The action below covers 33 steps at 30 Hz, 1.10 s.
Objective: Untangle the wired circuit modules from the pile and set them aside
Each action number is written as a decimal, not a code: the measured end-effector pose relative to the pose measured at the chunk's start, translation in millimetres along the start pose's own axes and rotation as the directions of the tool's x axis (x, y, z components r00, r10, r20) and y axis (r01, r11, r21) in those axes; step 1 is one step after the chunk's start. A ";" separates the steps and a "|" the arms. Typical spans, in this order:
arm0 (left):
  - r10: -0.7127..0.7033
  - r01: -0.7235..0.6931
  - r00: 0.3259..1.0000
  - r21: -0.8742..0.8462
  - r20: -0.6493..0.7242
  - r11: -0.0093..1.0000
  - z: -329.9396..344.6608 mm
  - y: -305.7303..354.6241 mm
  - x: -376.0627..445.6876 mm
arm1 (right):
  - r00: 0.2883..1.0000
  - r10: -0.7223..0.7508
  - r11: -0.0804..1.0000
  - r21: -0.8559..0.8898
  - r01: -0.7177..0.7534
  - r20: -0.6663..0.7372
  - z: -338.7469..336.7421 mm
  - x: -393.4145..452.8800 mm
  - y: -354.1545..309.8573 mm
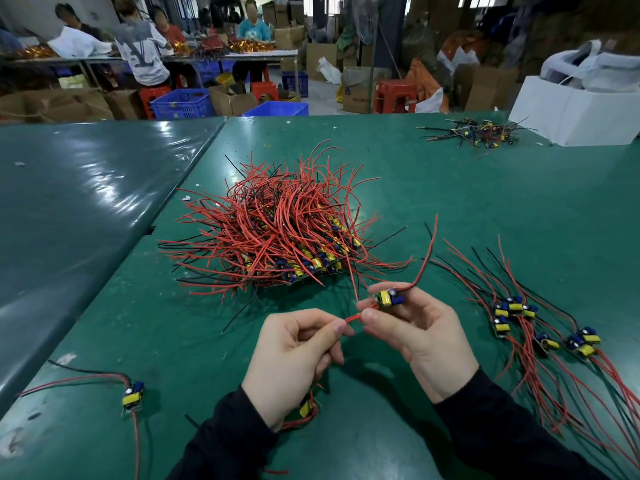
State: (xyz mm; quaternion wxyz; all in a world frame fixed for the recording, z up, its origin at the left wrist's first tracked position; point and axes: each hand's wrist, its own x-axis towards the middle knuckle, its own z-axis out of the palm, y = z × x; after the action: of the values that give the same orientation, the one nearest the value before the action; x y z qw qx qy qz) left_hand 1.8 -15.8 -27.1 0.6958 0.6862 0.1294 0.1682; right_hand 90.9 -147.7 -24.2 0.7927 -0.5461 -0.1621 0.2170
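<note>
A big tangled pile (277, 230) of circuit modules with red and black wires lies in the middle of the green table (485, 202). My right hand (422, 334) grips one small module (389, 297) with a yellow and a blue part, just in front of the pile. Its long red wire curves up to the right. My left hand (294, 358) pinches a short red wire (351, 318) that runs to that module. Several separated modules (540, 327) lie in a row at the right. Another module (308, 407) shows partly under my left wrist.
A single module (133, 396) with its wires lies at the near left. A small heap of wire scraps (478, 133) sits at the far right beside a white box (575, 112). A second, darker table (86, 188) adjoins at left. People work at benches far behind.
</note>
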 end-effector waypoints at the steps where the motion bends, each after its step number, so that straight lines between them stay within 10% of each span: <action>1: 0.011 -0.011 1.000 0.013 -0.002 1.000 0.2 -0.4 -0.4 | 1.000 0.006 1.000 -0.008 -0.006 -0.005 -0.6 0.2 0.9; 33: -0.218 0.228 0.968 -0.074 0.126 0.971 -1.3 2.1 -0.2 | 0.999 -0.053 0.996 0.077 0.054 -0.013 -4.9 2.5 -5.9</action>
State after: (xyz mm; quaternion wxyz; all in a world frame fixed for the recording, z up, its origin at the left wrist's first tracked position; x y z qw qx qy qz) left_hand 0.9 -14.6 -25.1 0.7461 0.6447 0.1572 0.0538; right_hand 96.5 -152.1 -20.4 0.8197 -0.5116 -0.1638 0.1988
